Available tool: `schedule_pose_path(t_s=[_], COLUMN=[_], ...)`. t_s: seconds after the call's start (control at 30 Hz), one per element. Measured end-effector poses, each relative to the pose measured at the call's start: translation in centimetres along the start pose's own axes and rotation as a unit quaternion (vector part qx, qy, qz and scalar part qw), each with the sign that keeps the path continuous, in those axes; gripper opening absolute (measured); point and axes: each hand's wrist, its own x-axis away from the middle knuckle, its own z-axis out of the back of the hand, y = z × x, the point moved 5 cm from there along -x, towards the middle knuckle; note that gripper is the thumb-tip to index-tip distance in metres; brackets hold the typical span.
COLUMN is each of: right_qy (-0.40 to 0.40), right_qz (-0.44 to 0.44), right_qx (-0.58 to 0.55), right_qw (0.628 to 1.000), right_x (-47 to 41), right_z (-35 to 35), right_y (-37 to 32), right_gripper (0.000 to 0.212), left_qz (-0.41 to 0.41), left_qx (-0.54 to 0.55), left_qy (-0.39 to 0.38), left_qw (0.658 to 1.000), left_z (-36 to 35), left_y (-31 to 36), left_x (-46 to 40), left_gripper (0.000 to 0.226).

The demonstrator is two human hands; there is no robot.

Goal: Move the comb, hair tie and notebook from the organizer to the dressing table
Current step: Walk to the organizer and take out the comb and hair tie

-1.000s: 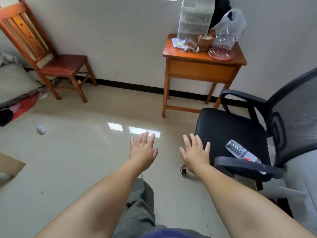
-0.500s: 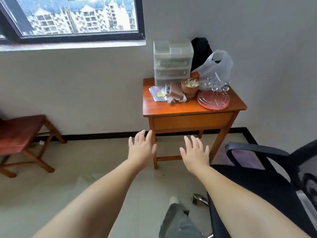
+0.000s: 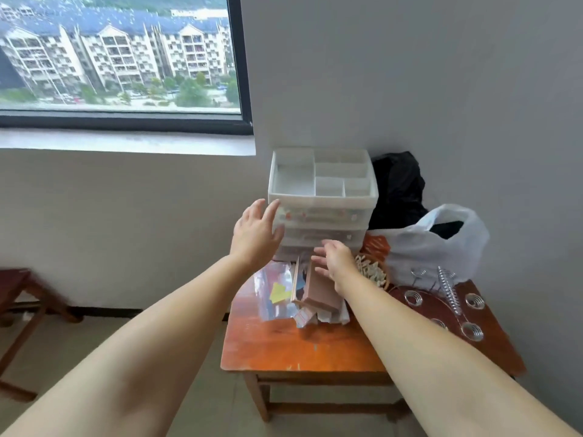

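At the back of the orange wooden table (image 3: 303,348): white drawer organizer (image 3: 321,203), left hand (image 3: 257,236) spread open against its corner, right hand (image 3: 336,260) open (empty) before the lowest drawer; comb, hair tie, notebook indistinguishable.

White plastic bag (image 3: 432,247), black bag (image 3: 397,187), window (image 3: 120,58).

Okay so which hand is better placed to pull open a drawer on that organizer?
Probably the right hand: it is open at the front of the lower drawers of the organizer. The left hand, also open, is at the organizer's left corner, better placed to steady it.
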Motion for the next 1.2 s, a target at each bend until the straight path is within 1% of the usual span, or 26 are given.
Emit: schedule_pose_path(t_s=[0.07, 0.17, 0.23, 0.3, 0.37, 0.5, 0.6, 0.67, 0.8, 0.9, 0.93, 0.97, 1.0, 1.03, 1.07, 1.1, 1.13, 1.17, 1.2], right_qy=[-0.002, 0.002, -0.002, 0.011, 0.03, 0.074, 0.096, 0.109, 0.116, 0.093, 0.075, 0.048, 0.007, -0.043, -0.09, -0.117, -0.121, -0.1, -0.056], right_qz=[-0.062, -0.111, -0.12, -0.116, -0.114, -0.099, -0.072, -0.068, -0.086, -0.088, -0.095, -0.109, -0.124, -0.129, -0.115, -0.076, -0.019, 0.045, 0.111], right_qx=[-0.122, -0.239, -0.307, -0.348, -0.366, -0.36, -0.344, -0.35, -0.36, -0.369, -0.352, -0.31, -0.233, -0.126, -0.021, 0.061, 0.121, 0.178, 0.248], right_qw=[0.991, 0.965, 0.944, 0.93, 0.923, 0.925, 0.931, 0.928, 0.922, 0.921, 0.928, 0.943, 0.965, 0.983, 0.989, 0.988, 0.985, 0.978, 0.961], right_x=[-2.5, -4.7, -5.2, -5.1, -4.7, -1.8, 1.4, 3.1, 5.1, 5.6, 5.7, 6.0, 6.3, 6.8, 7.1, 7.1, 6.6, 5.8, 4.7], right_z=[-1.1, -2.3, -3.2, -3.6, -3.6, -3.1, -2.5, -2.1, -1.8, -1.6, -1.3, -0.8, -0.2, 0.4, 1.2, 2.0, 2.7, 3.3, 3.8], right_y=[-1.2, -2.6, -3.3, -3.4, -3.0, -0.8, 1.5, 2.6, 4.1, 3.9, 3.6, 3.3, 2.9, 2.3, 1.3, 0.0, -1.8, -3.8, -5.8], right_gripper=[0.033, 0.025, 0.028, 0.027, 0.027, 0.032, 0.026, 0.023, 0.022, 0.02, 0.019, 0.019, 0.02, 0.021, 0.021, 0.02, 0.02, 0.019, 0.017], left_qz=[0.01, 0.037, 0.032, 0.021, 0.01, -0.002, -0.014, -0.02, -0.025, -0.021, -0.028, -0.046, -0.078, -0.122, -0.173, -0.218, -0.249, -0.26, -0.252], left_qx=[0.021, 0.08, 0.089, 0.087, 0.079, 0.082, 0.093, 0.104, 0.098, 0.09, 0.068, 0.034, 0.006, -0.009, -0.019, -0.038, -0.071, -0.114, -0.159], left_qy=[0.0, -0.025, -0.028, -0.025, -0.027, -0.029, -0.023, -0.019, -0.021, -0.037, -0.032, -0.012, 0.016, 0.039, 0.041, 0.018, -0.019, -0.057, -0.089], left_qw=[1.0, 0.996, 0.995, 0.996, 0.996, 0.996, 0.995, 0.994, 0.995, 0.995, 0.997, 0.998, 0.997, 0.992, 0.984, 0.975, 0.966, 0.957, 0.95], left_z=[0.3, 0.2, 0.3, 0.4, 0.4, 0.3, 0.1, -0.1, -0.2, -0.2, -0.1, 0.1, 0.3, 0.4, 0.2, -0.5, -1.5, -2.6, -3.5], left_y=[-0.3, -1.1, -1.6, -2.1, -2.4, -2.5, -2.6, -2.6, -2.4, -2.1, -1.9, -1.6, -1.1, -0.5, 0.3, 1.1, 1.8, 2.4, 2.9], left_x=[-3.4, -6.8, -7.9, -8.5, -8.9, -9.2, -9.1, -9.1, -8.8, -8.5, -8.2, -7.8, -7.2, -6.5, -5.7, -4.8, -4.1, -3.6, -3.4], left_gripper=[0.047, 0.032, 0.027, 0.024, 0.023, 0.024, 0.025, 0.026, 0.027, 0.028, 0.029, 0.031, 0.033, 0.034, 0.032, 0.029, 0.027, 0.027, 0.03])
